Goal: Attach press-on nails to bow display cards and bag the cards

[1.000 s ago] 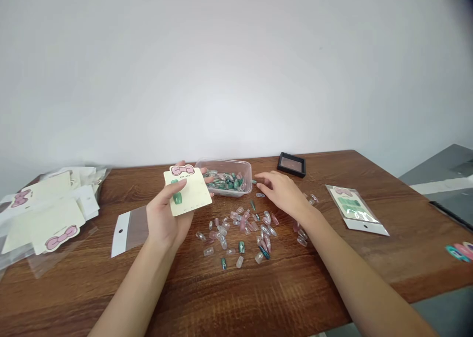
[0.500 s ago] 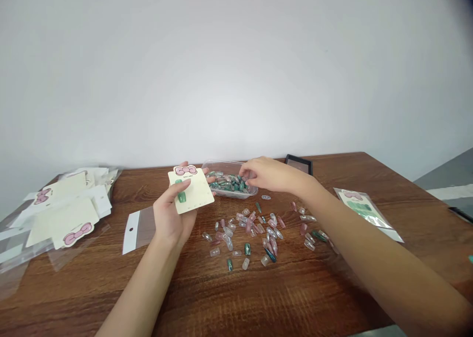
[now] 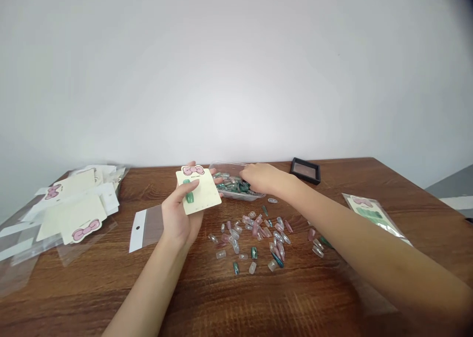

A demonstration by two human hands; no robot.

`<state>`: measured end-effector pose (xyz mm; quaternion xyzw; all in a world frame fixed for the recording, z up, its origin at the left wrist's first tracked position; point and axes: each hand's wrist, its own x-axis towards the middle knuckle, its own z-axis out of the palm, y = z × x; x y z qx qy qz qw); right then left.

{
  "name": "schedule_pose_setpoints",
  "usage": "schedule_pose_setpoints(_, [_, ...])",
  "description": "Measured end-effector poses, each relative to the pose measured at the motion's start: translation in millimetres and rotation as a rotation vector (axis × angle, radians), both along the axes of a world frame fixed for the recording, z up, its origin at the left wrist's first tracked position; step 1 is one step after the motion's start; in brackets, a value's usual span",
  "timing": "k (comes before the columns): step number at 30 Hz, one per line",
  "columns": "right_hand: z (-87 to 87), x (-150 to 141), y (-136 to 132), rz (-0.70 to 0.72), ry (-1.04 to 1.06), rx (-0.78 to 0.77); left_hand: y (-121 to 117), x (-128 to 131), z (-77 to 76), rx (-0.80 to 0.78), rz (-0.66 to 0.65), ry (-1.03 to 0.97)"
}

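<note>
My left hand [image 3: 182,214] is closed on a cream backing card [image 3: 207,194] with a pink bow at its top. The thumb lies across the card's front, beside green press-on nails [image 3: 189,197] stuck near its left side. At the clear plastic tub [image 3: 242,196], my right hand [image 3: 261,177] reaches in with its fingers bent down among the green and clear press-on nails [image 3: 231,182]. Its fingertips are hidden, so what they pinch cannot be made out. Loose pink, clear and green nails [image 3: 254,228] lie scattered on the table in front of the tub.
Cream bow cards [image 3: 83,209] and clear sleeves are piled at the left. One clear sleeve with a white header [image 3: 137,231] lies beside my left wrist. A black frame-like box [image 3: 306,170] stands behind my right forearm. To the right lies a bagged card with green nails [image 3: 369,213].
My right hand has dipped deeper into the tub, its fingertips now out of sight. The whole view has shifted slightly, so things sit further right. My left hand keeps the card.
</note>
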<state>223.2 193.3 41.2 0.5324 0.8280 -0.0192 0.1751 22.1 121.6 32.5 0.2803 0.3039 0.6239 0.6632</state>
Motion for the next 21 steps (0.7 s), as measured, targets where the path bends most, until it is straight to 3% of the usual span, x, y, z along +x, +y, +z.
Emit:
schedule_pose_setpoints(10, [-5.7,2.7,-2.6,0.019,0.090,0.047,-0.4,0.1,1.2,0.004,0.000,-0.027])
schedule_pose_setpoints(14, [1.3,11.4,-2.7,0.078,0.209,0.069,0.7,-1.2,-0.1,0.022,0.004,-0.008])
schedule_pose_setpoints(17, [16.0,16.6,-17.4,0.103,0.339,0.124,1.4,-3.0,-0.5,0.023,0.010,0.002])
schedule_pose_setpoints(21, [27.4,15.0,-60.3,0.133,0.495,0.139,2.2,-3.7,-0.5,0.032,0.031,-0.014])
